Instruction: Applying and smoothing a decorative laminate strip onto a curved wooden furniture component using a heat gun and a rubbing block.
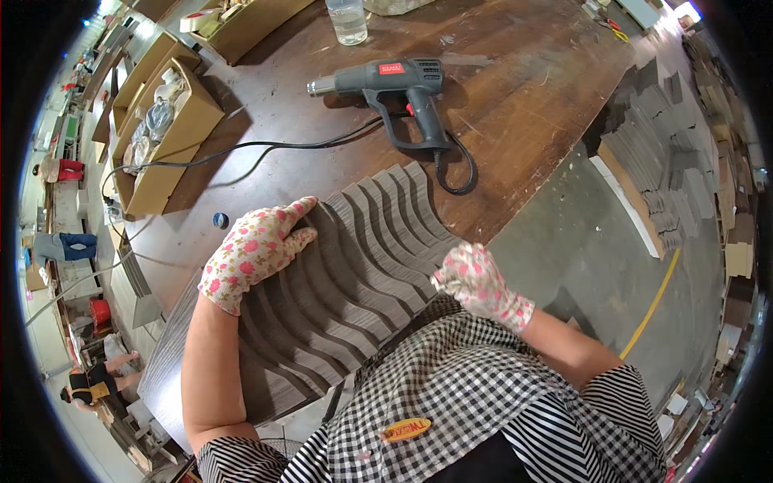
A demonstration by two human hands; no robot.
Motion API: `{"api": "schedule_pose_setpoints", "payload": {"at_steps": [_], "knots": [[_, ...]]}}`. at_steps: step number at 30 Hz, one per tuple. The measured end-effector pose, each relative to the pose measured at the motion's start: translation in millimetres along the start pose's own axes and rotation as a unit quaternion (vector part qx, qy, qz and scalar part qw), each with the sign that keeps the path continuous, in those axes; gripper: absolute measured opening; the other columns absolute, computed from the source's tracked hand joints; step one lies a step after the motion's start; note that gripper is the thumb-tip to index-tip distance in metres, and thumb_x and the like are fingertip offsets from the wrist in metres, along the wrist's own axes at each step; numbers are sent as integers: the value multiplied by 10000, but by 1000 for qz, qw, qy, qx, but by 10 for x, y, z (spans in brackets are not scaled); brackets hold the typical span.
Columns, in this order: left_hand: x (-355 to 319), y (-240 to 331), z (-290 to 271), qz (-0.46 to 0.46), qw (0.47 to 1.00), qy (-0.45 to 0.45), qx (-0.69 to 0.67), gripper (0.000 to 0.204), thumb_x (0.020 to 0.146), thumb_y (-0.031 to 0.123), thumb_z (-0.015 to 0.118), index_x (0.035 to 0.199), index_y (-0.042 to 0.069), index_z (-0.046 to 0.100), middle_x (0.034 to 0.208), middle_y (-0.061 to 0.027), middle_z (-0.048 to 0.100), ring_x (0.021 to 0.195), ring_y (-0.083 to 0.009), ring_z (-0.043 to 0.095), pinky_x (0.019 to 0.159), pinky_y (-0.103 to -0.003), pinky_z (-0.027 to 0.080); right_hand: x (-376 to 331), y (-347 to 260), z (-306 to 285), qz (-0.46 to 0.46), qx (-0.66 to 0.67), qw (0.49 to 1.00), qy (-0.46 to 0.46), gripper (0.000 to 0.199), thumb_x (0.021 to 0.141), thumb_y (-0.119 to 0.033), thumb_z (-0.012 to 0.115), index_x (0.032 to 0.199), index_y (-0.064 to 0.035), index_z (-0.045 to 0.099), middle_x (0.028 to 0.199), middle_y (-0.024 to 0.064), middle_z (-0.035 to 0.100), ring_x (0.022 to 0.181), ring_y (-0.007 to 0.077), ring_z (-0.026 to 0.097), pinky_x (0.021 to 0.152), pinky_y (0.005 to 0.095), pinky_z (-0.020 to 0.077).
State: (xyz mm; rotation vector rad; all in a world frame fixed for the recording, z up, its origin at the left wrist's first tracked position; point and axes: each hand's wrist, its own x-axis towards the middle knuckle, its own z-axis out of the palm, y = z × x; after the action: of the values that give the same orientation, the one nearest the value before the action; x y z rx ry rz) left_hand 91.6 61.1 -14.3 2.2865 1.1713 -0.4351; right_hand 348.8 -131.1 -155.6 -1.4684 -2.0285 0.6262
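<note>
A grey wood-grain panel (322,266) with wavy raised strips lies across the table's near edge. My left hand (256,249), in a white glove with pink flowers, rests on the panel's left part, fingers stretched out and thumb apart. In a matching glove, my right hand (477,280) is closed at the panel's right end, beside its near corner. Whatever its fingers may pinch is too small or hidden to make out. Beyond the panel a black heat gun (390,88) lies on its side, nozzle to the left, its cord running left across the table.
A small blue cap (221,220) lies near my left hand. Cardboard boxes (205,109) with assorted items stand at the left, and a cup of clear liquid (348,24) at the back. Stacked grey panels (652,153) stand on the floor at right. Other people are far off left.
</note>
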Motion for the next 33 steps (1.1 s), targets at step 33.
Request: {"api": "schedule_pose_setpoints", "payload": {"at_steps": [33], "knots": [[-8,-68,9,8,1000,21,-9,471,904,264,595,1339,96,523,1112,-208,648,1067,-359,604,910,-401,462,-86,53,124,67,40,989,123,96,785,-163,704,769,-102,631,772,58,561,807,274,559,731,402,430]]}}
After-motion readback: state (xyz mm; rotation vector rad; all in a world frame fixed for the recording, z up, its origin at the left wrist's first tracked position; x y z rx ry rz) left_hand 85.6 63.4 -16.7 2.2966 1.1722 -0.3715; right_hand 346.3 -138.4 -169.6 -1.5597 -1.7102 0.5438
